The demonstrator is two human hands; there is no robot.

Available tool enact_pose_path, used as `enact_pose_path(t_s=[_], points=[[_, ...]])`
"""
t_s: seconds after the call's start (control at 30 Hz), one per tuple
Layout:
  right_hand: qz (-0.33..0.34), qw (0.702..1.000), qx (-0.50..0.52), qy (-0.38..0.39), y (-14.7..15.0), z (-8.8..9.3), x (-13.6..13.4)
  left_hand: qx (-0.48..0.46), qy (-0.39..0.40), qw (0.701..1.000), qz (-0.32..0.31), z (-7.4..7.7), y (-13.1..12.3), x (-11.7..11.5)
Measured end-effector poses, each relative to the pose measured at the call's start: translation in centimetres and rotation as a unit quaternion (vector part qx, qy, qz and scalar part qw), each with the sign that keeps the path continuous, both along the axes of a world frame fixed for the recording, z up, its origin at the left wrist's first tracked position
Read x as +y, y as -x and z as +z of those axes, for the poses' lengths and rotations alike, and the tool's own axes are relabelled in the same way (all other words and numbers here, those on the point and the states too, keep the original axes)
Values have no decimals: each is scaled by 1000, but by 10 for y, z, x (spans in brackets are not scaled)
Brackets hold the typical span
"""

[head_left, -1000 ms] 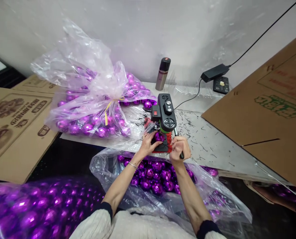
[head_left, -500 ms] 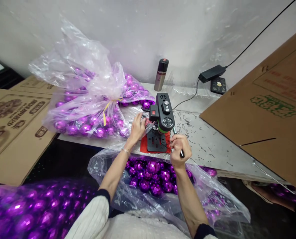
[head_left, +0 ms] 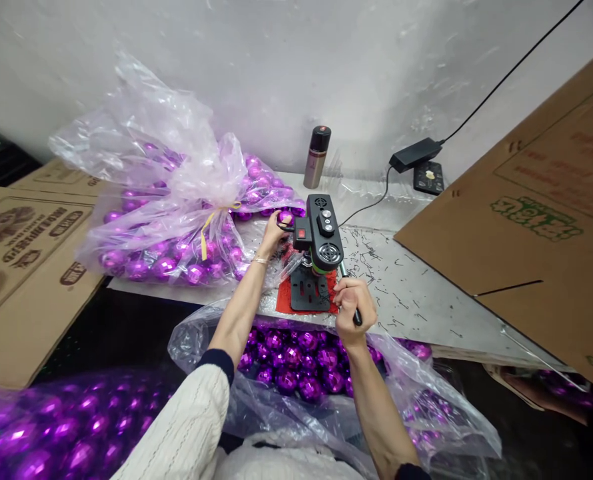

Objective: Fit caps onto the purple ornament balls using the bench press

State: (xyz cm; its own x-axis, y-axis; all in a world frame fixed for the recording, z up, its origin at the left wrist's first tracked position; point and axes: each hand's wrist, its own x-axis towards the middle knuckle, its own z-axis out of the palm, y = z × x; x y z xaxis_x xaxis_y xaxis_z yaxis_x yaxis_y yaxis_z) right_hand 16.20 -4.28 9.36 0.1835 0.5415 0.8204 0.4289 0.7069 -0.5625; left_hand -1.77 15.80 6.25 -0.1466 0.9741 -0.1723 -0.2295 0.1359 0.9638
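Note:
My right hand (head_left: 355, 310) is closed around the black-gripped lever (head_left: 358, 319) of a small black bench press (head_left: 325, 230) with round vents and a red switch. My left hand (head_left: 273, 233) reaches past the left side of the press, beside the switch box. Its fingertips are at a shiny purple ball (head_left: 285, 217) by the edge of a bag; the cable and switch box partly hide the fingers, so their grip does not show. Under the press lies a slotted black base plate (head_left: 309, 293) on a red cloth (head_left: 285, 300).
A tied plastic bag of purple balls (head_left: 176, 180) stands left on the table. An open bag (head_left: 296, 363) of such balls lies at the front edge. A spray can (head_left: 317, 157), power adapter (head_left: 415, 155), cardboard box (head_left: 536, 220) and scattered black bits (head_left: 376, 267) are around.
My left hand has moved forward, from the front of the switch box to the purple ball behind it. My right hand stays on the lever. The view has shifted slightly.

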Motion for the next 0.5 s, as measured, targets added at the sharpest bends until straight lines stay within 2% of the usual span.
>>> enact_pose_path(t_s=[0.07, 0.17, 0.23, 0.3, 0.37, 0.5], points=[[-1, 1000, 4, 7, 0, 2, 0, -82, 43, 996, -18, -1, 10, -28], [-7, 1000, 8, 15, 1, 6, -1, -200, 77, 975, -58, -6, 25, -82], [-10, 1000, 10, 19, 2, 9, 0, -234, 88, 966, -70, -9, 31, -118], [-12, 1000, 9, 17, 3, 11, 1, -229, 87, 966, -76, -13, 32, -146], [-13, 1000, 7, 11, 3, 13, 2, -204, 78, 972, -82, -18, 28, -164], [-12, 1000, -2, 3, 2, 14, 2, -146, 69, 981, -105, -33, 17, -183]])
